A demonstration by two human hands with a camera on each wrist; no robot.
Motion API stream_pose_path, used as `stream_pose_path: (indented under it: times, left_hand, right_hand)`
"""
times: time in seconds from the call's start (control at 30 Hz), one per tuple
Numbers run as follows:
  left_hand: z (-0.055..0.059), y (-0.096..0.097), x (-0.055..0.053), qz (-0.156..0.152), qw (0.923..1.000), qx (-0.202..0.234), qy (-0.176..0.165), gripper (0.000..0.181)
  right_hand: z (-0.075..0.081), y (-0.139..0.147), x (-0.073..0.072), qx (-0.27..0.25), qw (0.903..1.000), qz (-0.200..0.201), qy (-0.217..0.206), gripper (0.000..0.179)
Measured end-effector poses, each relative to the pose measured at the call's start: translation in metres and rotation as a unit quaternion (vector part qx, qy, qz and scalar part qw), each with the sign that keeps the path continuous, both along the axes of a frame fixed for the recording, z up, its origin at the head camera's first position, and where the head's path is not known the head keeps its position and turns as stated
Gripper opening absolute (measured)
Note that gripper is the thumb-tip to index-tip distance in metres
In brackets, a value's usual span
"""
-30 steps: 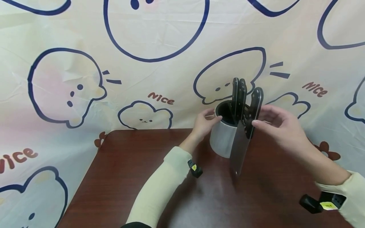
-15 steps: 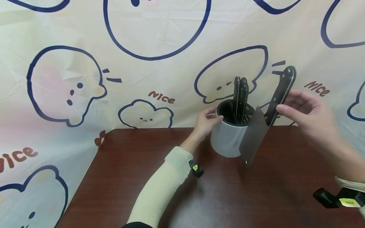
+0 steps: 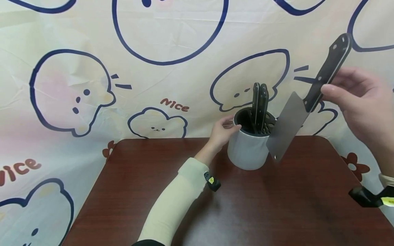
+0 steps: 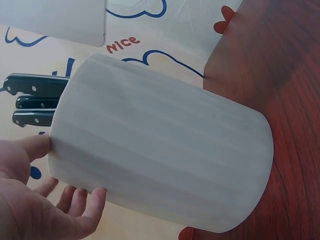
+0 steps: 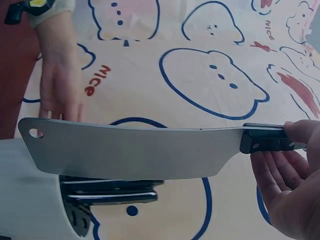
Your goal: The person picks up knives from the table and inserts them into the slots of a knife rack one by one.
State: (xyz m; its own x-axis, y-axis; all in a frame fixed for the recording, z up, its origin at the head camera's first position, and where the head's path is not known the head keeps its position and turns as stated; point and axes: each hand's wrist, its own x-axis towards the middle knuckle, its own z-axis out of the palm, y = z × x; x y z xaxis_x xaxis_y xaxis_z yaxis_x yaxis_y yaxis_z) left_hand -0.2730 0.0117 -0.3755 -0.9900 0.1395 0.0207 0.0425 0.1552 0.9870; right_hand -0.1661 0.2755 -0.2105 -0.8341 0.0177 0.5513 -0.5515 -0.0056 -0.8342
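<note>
My right hand (image 3: 363,99) pinches the black riveted handle of a cleaver (image 3: 287,126) between thumb and fingers. The cleaver's broad steel blade (image 5: 125,152) is fully out and slants down to the left, beside the holder in the head view. A white, round knife holder (image 3: 247,153) with a dark slotted insert stands upright on the table. Black knife handles (image 3: 260,102) stick up from it; their blades are hidden inside. At the holder's left rim, my left hand (image 3: 223,133) grips it, the thumb at the top edge and the fingers along its side (image 4: 92,215).
The holder stands near the back edge of a dark red-brown wooden table (image 3: 147,191). A pale cloth (image 3: 147,82) printed with blue cartoon outlines hangs behind and around it. Each wrist carries a small black camera (image 3: 212,181).
My right hand has drawn the cleaver away from the holder, up and to the right. My left hand and the holder have stayed in place.
</note>
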Motion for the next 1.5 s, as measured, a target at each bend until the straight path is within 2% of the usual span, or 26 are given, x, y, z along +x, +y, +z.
stream_pose_path:
  times: [0.07,0.17,0.33,0.43,0.5,0.57,0.73,0.83,1.0,1.27,1.5]
  left_hand:
    - [0.0,0.001,0.0,0.002,1.0,0.0,-0.003,0.051]
    - [0.001,0.001,0.001,0.004,0.9999,0.001,-0.01,0.05]
    - [0.001,0.001,0.002,0.006,0.9998,0.003,-0.017,0.051]
    - [0.001,0.001,0.002,0.005,0.9998,-0.001,-0.018,0.052]
    - [0.002,0.001,0.003,0.005,0.9998,-0.002,-0.018,0.053]
    - [0.002,0.0,0.003,0.004,0.9998,-0.005,-0.018,0.053]
    - [0.002,0.0,0.003,0.004,0.9998,-0.006,-0.018,0.053]
    - [0.003,0.0,0.002,0.003,0.9998,-0.005,-0.017,0.053]
    - [0.002,0.0,0.001,0.004,0.9998,-0.005,-0.017,0.051]
    - [0.004,-0.001,0.004,0.008,0.9997,-0.01,-0.023,0.053]
    - [0.003,0.0,0.004,0.01,0.9997,-0.006,-0.023,0.053]
  right_hand:
    - [0.005,0.003,-0.005,-0.011,0.9999,0.006,0.01,0.034]
    - [0.011,0.007,-0.011,0.001,0.9999,-0.011,0.013,0.034]
    - [0.021,0.008,-0.021,-0.013,0.9994,-0.022,0.023,0.035]
    - [0.025,0.008,-0.025,0.028,0.9969,-0.072,0.012,0.037]
    - [0.027,0.007,-0.028,0.069,0.9913,-0.112,-0.002,0.039]
    - [0.027,0.005,-0.032,0.074,0.99,-0.12,-0.006,0.039]
    - [0.026,0.002,-0.042,0.055,0.9938,-0.096,0.012,0.036]
    - [0.028,0.0,-0.047,0.108,0.9858,-0.129,0.003,0.037]
    - [0.027,-0.004,-0.055,0.15,0.9786,-0.139,-0.02,0.037]
    - [0.022,-0.011,-0.063,0.155,0.9812,-0.112,-0.026,0.037]
    - [0.012,-0.016,-0.07,0.19,0.9731,-0.122,-0.047,0.039]
